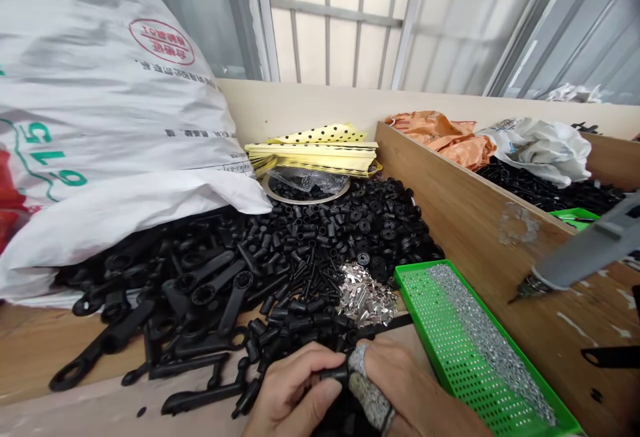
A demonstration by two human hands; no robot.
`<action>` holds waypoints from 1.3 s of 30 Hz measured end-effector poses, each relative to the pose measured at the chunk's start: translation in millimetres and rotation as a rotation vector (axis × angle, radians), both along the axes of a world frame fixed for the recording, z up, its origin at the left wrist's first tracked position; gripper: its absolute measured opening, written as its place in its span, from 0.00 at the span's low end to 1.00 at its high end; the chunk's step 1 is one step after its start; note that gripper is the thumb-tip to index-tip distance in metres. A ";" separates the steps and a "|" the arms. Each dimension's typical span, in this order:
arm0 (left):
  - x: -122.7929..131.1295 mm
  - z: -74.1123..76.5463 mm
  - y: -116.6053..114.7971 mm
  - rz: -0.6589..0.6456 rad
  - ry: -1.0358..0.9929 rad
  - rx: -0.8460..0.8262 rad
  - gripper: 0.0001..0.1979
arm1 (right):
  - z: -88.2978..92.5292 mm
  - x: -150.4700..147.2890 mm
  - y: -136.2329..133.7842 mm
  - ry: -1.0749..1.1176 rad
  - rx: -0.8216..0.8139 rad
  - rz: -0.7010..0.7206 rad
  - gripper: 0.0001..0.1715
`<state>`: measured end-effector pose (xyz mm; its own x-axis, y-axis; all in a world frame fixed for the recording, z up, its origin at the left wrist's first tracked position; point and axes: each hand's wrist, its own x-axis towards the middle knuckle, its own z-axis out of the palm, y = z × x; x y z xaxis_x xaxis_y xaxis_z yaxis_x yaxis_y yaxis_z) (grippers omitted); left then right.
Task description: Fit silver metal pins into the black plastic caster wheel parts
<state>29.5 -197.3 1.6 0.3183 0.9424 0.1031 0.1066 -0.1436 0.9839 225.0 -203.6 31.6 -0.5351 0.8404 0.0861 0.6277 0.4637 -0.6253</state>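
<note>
Because everything sits close under the person, the left hand (293,387) and the right hand (413,383) meet low down, just left of the green tray (417,277), and hold one black part (333,374) between them. The fingers of both hands curl together and clamp on it, and one end of it is hidden inside them. The part lies on its side, with its long axis running from left to right and its open end pointing toward the tray. A grey knit finger guard (367,383) covers a finger on the right hand, maybe to keep that finger safe from sharp bits. The tray is full of small holes, and tiny silver bits (493,337) lie in a long band down its middle, where they seem easy to reach. Just left of the tray's far end is a big heap of black plastic parts (300,257), with a small pile of silver clips (367,297) on it. A large white sack (100,90) leans on the heap's far left side, away from the tray. To the right of the tray, a grey electric screwdriver (590,247) points its tip down and to the left, maybe kept there to be near the hands.
</note>
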 end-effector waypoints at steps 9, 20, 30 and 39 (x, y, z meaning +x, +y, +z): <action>4.1 -2.2 -3.0 0.101 -0.021 0.345 0.08 | -24.4 -1.8 -13.8 0.264 -0.119 -0.061 0.10; 1.2 -2.7 0.6 -0.016 0.044 0.304 0.11 | -34.2 -7.2 -1.0 0.179 0.364 0.018 0.11; 10.8 -12.3 0.5 0.089 0.191 0.970 0.10 | -52.6 -2.0 -25.1 0.461 -0.159 -0.232 0.16; 5.8 -8.5 0.5 0.017 0.218 0.941 0.10 | -72.6 3.7 -23.0 0.420 -0.062 -0.163 0.16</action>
<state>35.3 -196.8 -6.8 0.4066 0.5092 0.7586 0.2824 -0.8597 0.4257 228.7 -226.6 -41.0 -0.3248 0.9212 0.2143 0.3752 0.3335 -0.8649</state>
